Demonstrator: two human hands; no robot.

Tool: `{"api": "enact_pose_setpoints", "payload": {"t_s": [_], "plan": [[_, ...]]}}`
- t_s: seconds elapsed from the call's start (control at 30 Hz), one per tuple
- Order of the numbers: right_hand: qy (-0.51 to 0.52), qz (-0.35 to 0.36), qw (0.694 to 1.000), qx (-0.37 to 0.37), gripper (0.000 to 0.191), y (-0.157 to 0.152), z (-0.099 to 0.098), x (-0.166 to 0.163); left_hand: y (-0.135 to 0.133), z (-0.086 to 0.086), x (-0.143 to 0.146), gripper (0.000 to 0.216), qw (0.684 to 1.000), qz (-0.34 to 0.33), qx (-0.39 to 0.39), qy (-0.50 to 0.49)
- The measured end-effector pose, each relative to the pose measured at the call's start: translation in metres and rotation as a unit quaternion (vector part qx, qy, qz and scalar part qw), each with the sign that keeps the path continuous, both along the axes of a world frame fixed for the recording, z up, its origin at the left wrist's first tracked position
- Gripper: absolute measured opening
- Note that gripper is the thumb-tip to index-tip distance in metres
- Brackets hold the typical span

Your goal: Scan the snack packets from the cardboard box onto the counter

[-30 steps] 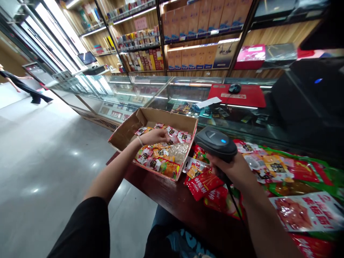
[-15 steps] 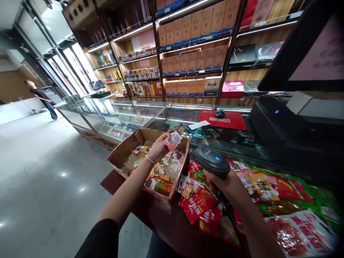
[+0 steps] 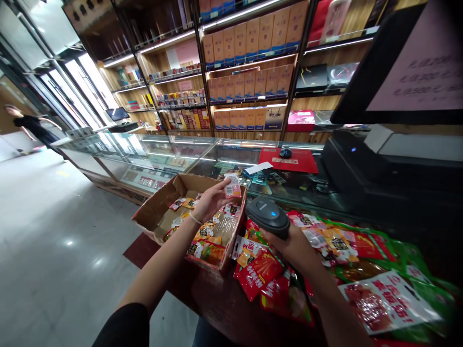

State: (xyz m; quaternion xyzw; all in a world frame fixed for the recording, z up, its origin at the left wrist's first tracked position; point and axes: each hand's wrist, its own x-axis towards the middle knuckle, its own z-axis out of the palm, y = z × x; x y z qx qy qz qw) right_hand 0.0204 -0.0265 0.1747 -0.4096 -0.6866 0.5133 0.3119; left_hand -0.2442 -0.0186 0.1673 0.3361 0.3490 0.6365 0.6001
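My left hand (image 3: pixel 211 200) pinches a small pink-and-white snack packet (image 3: pixel 232 186) over the right side of a cardboard box (image 3: pixel 152 212). The packet's barcode side faces me. Inside the box lie several small snack packets (image 3: pixel 205 233). My right hand (image 3: pixel 285 241) is wrapped round a black barcode scanner (image 3: pixel 267 214) with a lit blue light, its head turned toward the packet, a short gap apart. Under and beside the scanner is a heap of red snack bags (image 3: pixel 260 271). A white-and-red snack bag (image 3: pixel 388 301) lies at the lower right.
Behind the box runs a glass display counter (image 3: pixel 162 149) with a red mat (image 3: pixel 300 164) and a computer mouse (image 3: pixel 285 153). A monitor (image 3: pixel 408 67) and black machine (image 3: pixel 361 168) stand at right. Shelves of boxes (image 3: pixel 249 36) line the wall. A person (image 3: pixel 34 127) stands far left.
My left hand has turned the packet so that its barcode faces me. The scanner has come nearer the packet. The view has shifted slightly, and the far person has moved an arm.
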Motion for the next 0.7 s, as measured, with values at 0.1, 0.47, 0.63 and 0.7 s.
{"api": "enact_pose_setpoints", "payload": {"t_s": [0.1,0.47,0.63,0.7], "plan": [[-0.006,0.021,0.999,0.042,0.037,0.005,-0.008,0.0,0.001,-0.002,-0.002,0.044,1.0,-0.003,0.006,-0.021],[-0.021,0.024,0.996,0.087,0.035,0.003,-0.002,0.003,0.007,-0.009,0.002,0.042,1.0,-0.018,-0.011,0.007],[-0.002,-0.038,0.999,0.005,0.037,0.01,0.011,0.021,0.004,-0.015,0.009,0.043,0.981,0.036,-0.044,0.186],[0.006,-0.087,0.996,-0.016,0.035,0.014,0.015,0.033,0.007,-0.015,0.017,0.045,0.95,0.026,-0.042,0.309]]}}
